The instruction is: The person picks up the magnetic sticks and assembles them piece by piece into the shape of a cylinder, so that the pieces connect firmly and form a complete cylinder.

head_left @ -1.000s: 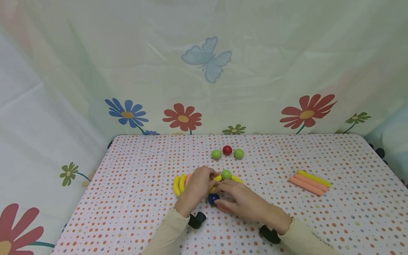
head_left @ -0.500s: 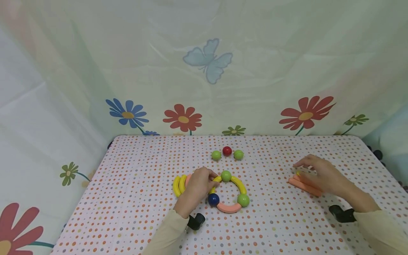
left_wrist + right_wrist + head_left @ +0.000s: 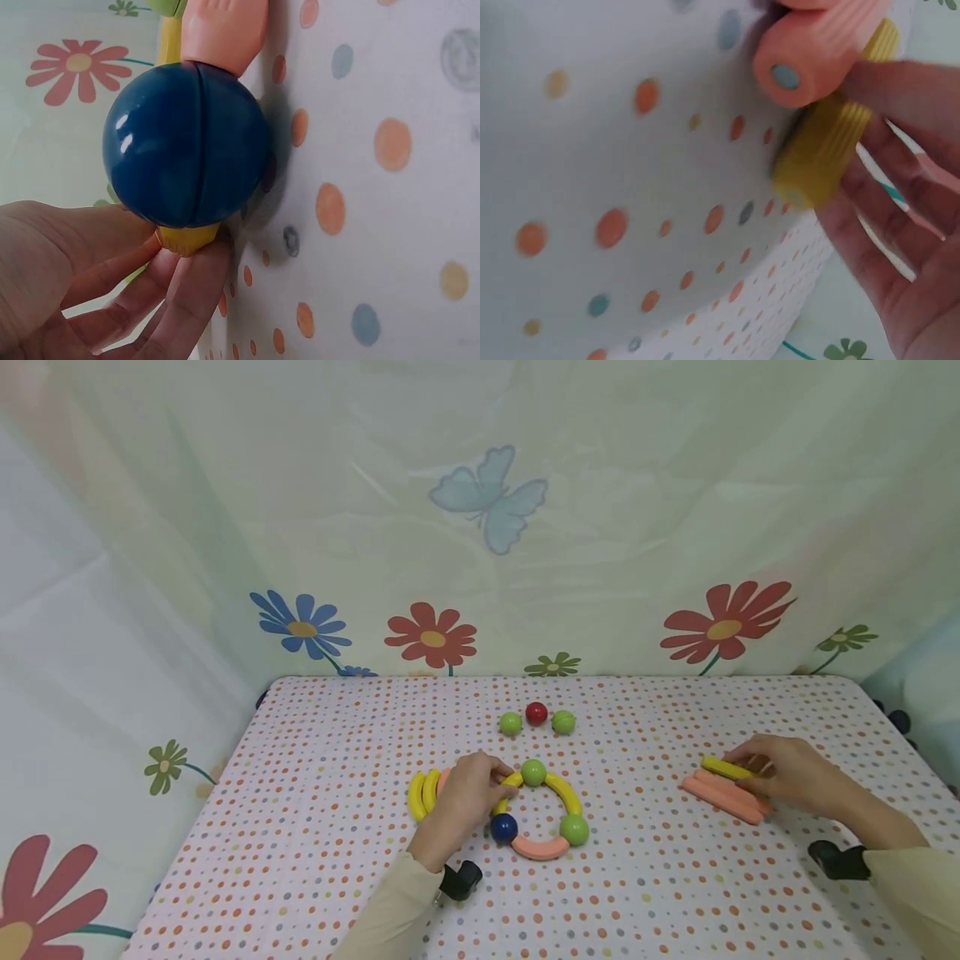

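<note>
Loving this palette. The left hand [image 3: 465, 789] is holding a yellow arc [image 3: 515, 779] that's matching another yellow arc [image 3: 565, 793] nearby, while a salmon arc [image 3: 540, 848] is sitting between a glossy navy ball [image 3: 504, 828] and a lime green ball [image 3: 574, 830]. The right hand [image 3: 795, 772] is pinching a yellow stick [image 3: 722, 767] that's popping against two salmon sticks [image 3: 720, 801], one showing a bluish dot [image 3: 785, 76] on its end. Beyond both hands, a shiny red ball [image 3: 536, 713] is glowing between two plain green balls [image 3: 511, 723]. Underneath, the desk [image 3: 637, 906] is rocking orange, blue-grey and mustard dots on white, and the cream sleeves [image 3: 390, 910] are staying pretty neutral.
</note>
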Action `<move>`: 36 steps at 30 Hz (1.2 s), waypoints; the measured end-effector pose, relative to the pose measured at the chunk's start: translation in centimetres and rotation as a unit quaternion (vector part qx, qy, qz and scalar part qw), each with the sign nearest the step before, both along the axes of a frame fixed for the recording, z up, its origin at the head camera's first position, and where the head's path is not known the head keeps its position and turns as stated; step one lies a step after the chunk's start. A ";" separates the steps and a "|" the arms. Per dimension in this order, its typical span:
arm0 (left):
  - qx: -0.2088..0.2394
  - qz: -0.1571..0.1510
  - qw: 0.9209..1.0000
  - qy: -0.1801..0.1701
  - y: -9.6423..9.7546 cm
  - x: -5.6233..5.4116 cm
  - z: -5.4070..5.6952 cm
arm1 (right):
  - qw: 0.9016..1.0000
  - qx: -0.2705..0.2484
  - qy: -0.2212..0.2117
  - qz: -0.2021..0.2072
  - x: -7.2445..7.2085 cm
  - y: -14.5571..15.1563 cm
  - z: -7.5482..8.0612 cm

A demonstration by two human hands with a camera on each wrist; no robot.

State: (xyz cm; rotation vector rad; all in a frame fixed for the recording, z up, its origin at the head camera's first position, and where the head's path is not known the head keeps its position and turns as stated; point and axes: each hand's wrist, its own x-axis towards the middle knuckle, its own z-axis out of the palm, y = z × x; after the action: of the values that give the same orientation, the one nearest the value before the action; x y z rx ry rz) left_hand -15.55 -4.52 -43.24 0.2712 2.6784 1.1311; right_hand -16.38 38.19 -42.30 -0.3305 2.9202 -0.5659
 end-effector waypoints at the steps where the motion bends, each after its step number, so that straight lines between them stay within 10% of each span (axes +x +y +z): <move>1: 0.002 -0.001 1.000 0.000 0.0 0.0 0.0 | 1.000 0.000 0.006 -0.001 -0.1 -0.1 0.1; 12: 0.014 -0.002 1.000 -0.007 -0.1 0.2 0.0 | 0.972 -0.105 0.194 0.076 0.2 -8.7 2.5; 22: 0.001 -0.002 1.000 -0.007 0.0 0.0 0.2 | 0.940 -0.300 0.080 0.143 -0.8 -19.2 3.5; 36: -0.008 -0.007 1.000 -0.005 0.1 -0.2 0.1 | 0.924 -0.350 0.044 0.150 -1.9 -22.2 0.6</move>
State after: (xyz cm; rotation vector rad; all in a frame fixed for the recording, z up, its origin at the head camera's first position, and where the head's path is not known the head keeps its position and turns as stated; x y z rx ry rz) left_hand -15.75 -4.37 -43.15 0.2810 2.6713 1.1025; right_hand -18.30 15.97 -41.72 -0.8769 2.5502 -1.5502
